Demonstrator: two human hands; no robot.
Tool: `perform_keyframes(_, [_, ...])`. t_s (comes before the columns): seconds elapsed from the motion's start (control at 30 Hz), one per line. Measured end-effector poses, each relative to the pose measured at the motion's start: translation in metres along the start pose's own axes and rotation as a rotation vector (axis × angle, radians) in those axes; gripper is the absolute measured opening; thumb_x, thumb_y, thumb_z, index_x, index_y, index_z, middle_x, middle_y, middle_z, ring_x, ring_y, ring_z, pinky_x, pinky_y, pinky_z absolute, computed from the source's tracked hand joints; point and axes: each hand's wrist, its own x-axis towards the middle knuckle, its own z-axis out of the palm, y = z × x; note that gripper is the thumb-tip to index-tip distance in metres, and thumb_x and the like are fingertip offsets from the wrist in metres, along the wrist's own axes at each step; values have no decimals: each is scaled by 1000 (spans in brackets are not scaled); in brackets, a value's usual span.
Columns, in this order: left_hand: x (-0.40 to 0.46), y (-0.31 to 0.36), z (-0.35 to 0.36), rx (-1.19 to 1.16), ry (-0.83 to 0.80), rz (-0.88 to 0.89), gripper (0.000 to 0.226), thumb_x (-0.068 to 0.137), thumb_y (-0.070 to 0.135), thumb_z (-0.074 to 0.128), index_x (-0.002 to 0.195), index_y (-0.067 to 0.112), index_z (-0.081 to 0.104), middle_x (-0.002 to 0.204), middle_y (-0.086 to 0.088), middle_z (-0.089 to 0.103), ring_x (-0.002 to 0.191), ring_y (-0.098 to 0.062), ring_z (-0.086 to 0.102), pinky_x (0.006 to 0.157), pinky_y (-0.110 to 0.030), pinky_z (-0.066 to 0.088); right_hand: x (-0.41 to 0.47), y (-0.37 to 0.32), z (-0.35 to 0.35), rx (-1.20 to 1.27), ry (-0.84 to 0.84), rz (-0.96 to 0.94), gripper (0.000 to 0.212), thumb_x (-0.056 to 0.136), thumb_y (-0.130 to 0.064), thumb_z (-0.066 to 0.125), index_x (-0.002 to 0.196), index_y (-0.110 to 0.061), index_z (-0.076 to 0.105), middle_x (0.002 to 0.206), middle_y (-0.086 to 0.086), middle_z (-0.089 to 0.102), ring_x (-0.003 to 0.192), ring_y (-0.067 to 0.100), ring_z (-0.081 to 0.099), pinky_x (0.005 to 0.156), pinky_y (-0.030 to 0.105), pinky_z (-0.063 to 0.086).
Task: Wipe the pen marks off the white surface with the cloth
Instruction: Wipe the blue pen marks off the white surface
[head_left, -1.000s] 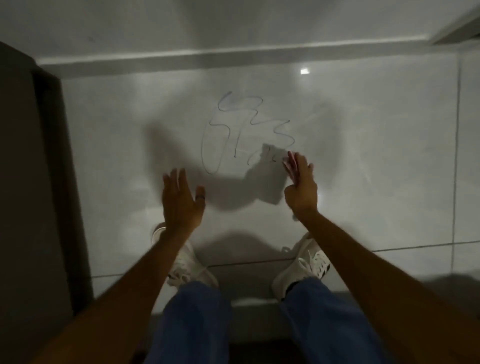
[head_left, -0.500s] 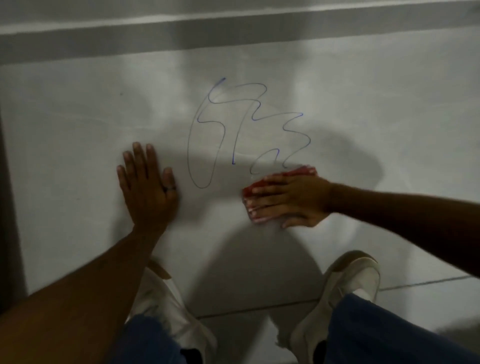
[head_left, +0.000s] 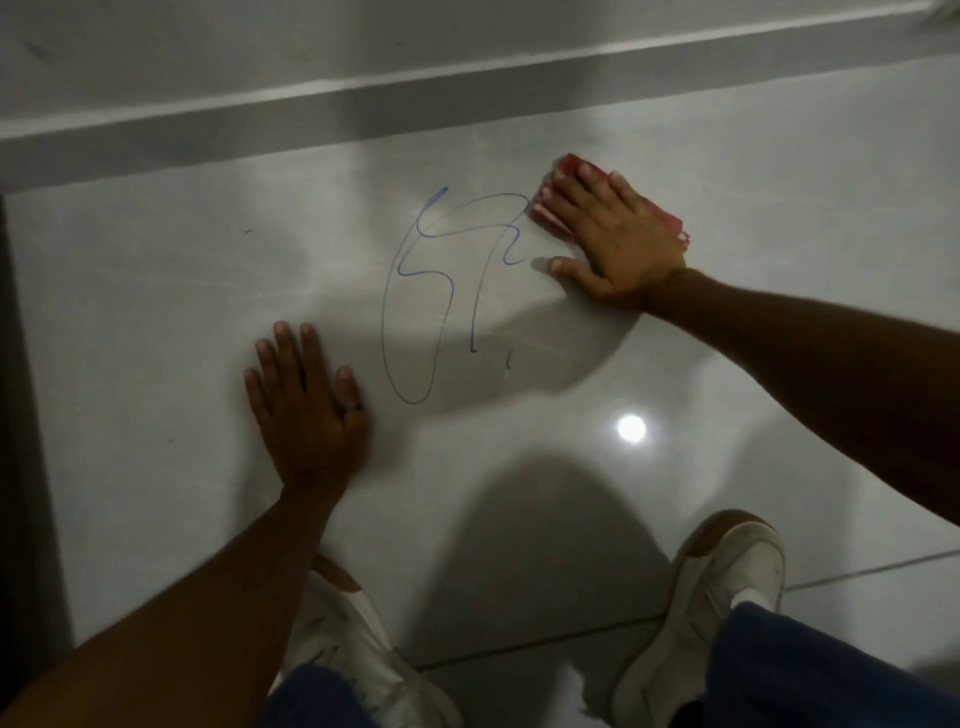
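Blue pen marks (head_left: 436, 291) loop across the glossy white floor tile (head_left: 156, 312) in the middle of the view. My right hand (head_left: 613, 244) presses flat on a red cloth (head_left: 660, 215) at the upper right end of the scribble, fingers spread over it. Only the cloth's edges show around the hand. My left hand (head_left: 306, 410) lies flat on the tile, palm down with a ring on one finger, just left of the long oval loop, holding nothing.
A grey skirting and wall (head_left: 363, 104) run along the far edge. A dark panel (head_left: 21, 415) borders the left side. My two white shoes (head_left: 706, 613) stand at the bottom on a tile joint. A lamp reflection (head_left: 631, 428) glares on the floor.
My right hand has slid the red cloth from the lower right of the scribble up to its upper right. The zigzag marks on the right side are gone. My left hand stayed put.
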Motion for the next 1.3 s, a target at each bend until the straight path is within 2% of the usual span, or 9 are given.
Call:
perform_keyframes(0.2, [1, 1, 0, 2, 19, -3, 65, 112, 45, 31, 171, 19, 25, 178, -13, 26, 166, -34, 22, 135, -51, 16, -76, -107, 37, 146, 162, 453, 78, 106, -66, 20, 171, -22, 18, 181, 8, 17, 169, 29, 10, 137, 52, 11])
perform_keyframes(0.27, [0, 0, -1, 6, 16, -6, 65, 112, 45, 31, 171, 18, 25, 178, -13, 26, 166, -34, 23, 135, -51, 16, -104, -148, 49, 168, 167, 425, 78, 106, -66, 28, 170, -22, 22, 180, 9, 19, 169, 31, 9, 135, 55, 17])
perform_keyframes(0.33, [0, 1, -3, 7, 4, -5, 65, 112, 46, 30, 171, 18, 25, 178, -14, 26, 166, -35, 24, 135, -52, 18, -133, -170, 57, 198, 65, 56, 82, 103, -68, 39, 169, -22, 25, 179, 9, 22, 169, 31, 9, 132, 60, 22])
perform_keyframes(0.47, [2, 4, -6, -15, -35, -17, 66, 111, 47, 29, 170, 17, 26, 178, -14, 25, 166, -36, 23, 134, -55, 19, -115, -143, 45, 266, -176, -953, 71, 103, -60, 53, 161, -20, 47, 172, 6, 40, 166, 27, 25, 136, 54, 20])
perform_keyframes(0.57, [2, 5, -7, -5, -37, -22, 66, 111, 45, 30, 170, 16, 27, 178, -15, 26, 165, -37, 23, 135, -55, 18, -64, -119, 37, 189, -164, -1159, 58, 102, -47, 64, 153, -21, 58, 166, 4, 51, 160, 30, 39, 128, 58, 34])
perform_keyframes(0.73, [3, 5, -8, 0, -44, -9, 66, 111, 44, 31, 170, 16, 28, 177, -15, 27, 165, -38, 24, 134, -56, 20, -19, -100, 25, 55, -27, -909, 58, 110, -50, 46, 161, -24, 46, 172, 3, 40, 164, 30, 29, 134, 55, 24])
perform_keyframes(0.97, [3, 8, -10, -9, -57, -28, 66, 111, 43, 33, 169, 14, 29, 177, -16, 27, 165, -38, 25, 134, -57, 20, 56, -66, -8, 62, 65, -180, 68, 109, -61, 14, 169, -29, 26, 179, 7, 24, 168, 31, 16, 135, 56, 17])
perform_keyframes(1.2, [4, 10, -14, 0, -74, -23, 66, 111, 45, 31, 169, 13, 31, 177, -16, 28, 165, -38, 25, 134, -57, 21, 69, -77, -5, 175, 86, 293, 70, 110, -60, 14, 171, -25, 12, 182, 5, 10, 169, 27, 3, 137, 51, 1])
perform_keyframes(1.3, [3, 9, -13, -13, -77, -22, 66, 110, 44, 34, 169, 14, 30, 177, -16, 28, 164, -39, 25, 134, -57, 21, 29, -94, 2, 181, 79, 311, 72, 110, -62, 19, 171, -24, 14, 181, 8, 13, 169, 29, 7, 137, 56, 6])
